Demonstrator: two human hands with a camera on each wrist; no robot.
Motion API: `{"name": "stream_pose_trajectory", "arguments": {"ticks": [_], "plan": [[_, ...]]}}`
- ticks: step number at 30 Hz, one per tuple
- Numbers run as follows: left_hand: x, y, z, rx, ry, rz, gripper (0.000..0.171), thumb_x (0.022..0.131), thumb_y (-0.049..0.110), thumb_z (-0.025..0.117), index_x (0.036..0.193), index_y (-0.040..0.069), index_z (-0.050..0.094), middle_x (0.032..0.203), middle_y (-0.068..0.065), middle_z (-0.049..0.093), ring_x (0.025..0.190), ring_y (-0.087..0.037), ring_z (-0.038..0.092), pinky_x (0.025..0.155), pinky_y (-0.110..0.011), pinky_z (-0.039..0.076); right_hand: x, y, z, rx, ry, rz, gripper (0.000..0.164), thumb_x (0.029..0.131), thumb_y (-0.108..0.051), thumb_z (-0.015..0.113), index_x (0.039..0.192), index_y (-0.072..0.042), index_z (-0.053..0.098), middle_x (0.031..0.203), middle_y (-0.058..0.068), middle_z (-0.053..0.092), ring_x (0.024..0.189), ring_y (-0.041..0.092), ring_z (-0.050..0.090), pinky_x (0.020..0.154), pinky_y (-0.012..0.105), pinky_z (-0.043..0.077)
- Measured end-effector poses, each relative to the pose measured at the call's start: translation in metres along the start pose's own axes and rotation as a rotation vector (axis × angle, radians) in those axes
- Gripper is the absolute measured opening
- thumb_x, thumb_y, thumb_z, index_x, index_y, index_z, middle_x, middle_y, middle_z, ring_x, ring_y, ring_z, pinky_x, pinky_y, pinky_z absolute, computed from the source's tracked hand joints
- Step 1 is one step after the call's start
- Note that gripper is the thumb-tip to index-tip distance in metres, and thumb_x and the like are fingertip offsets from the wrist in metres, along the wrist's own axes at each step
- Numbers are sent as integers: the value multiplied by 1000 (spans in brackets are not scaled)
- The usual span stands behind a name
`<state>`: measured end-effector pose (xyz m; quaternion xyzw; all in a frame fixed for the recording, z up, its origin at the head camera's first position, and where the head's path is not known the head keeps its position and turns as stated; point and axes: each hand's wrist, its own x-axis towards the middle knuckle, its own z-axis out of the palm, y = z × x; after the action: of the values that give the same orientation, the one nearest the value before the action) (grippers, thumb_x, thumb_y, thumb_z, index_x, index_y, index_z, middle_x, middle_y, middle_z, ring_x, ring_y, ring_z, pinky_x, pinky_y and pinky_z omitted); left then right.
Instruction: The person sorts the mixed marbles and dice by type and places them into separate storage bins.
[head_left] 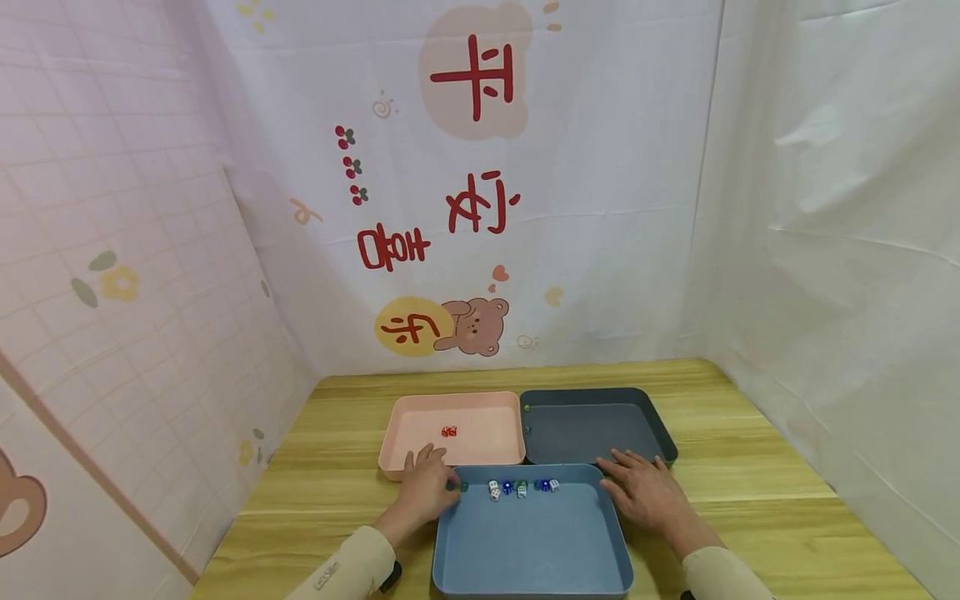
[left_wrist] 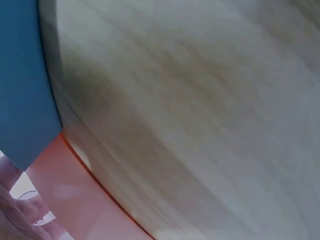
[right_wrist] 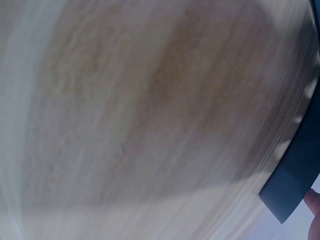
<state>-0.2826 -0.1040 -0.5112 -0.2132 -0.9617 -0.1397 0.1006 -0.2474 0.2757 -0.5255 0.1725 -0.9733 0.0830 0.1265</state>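
Note:
My left hand (head_left: 426, 487) is at the far left corner of the blue tray (head_left: 536, 550), its thumb and index finger curled together at a small green die there. Another green die (head_left: 464, 487) lies just right of those fingertips. Along the tray's far side sit white dice (head_left: 494, 490), a blue die (head_left: 507, 487) and more blue, green and white dice. My right hand (head_left: 647, 490) rests with spread, relaxed fingers at the blue tray's right far corner and the dark tray's front rim, holding nothing. Both wrist views catch only fingers at the bottom edge.
Behind the blue tray stand a pink tray (head_left: 487, 450) with two red dice (head_left: 449, 432) and a dark blue-grey tray (head_left: 600, 425) with a yellow-green die (head_left: 527, 408) and a dark green die (head_left: 528, 430). White printed cloth (head_left: 600, 208) encloses the wooden table (head_left: 750, 467).

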Motion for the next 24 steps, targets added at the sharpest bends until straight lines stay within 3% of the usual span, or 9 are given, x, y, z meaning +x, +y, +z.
{"name": "stream_pose_trajectory", "arguments": {"ticks": [24], "plan": [[-1,-1,-3,-44,10,-21,11,64,23,76,60,25,66,114,-16,56,117,-40,37,92,-68,16,1,2,1,12,-6,-17,43,91,-46,45,126,-23,55,130,9,49,120,34,42,91,65,24]]}}
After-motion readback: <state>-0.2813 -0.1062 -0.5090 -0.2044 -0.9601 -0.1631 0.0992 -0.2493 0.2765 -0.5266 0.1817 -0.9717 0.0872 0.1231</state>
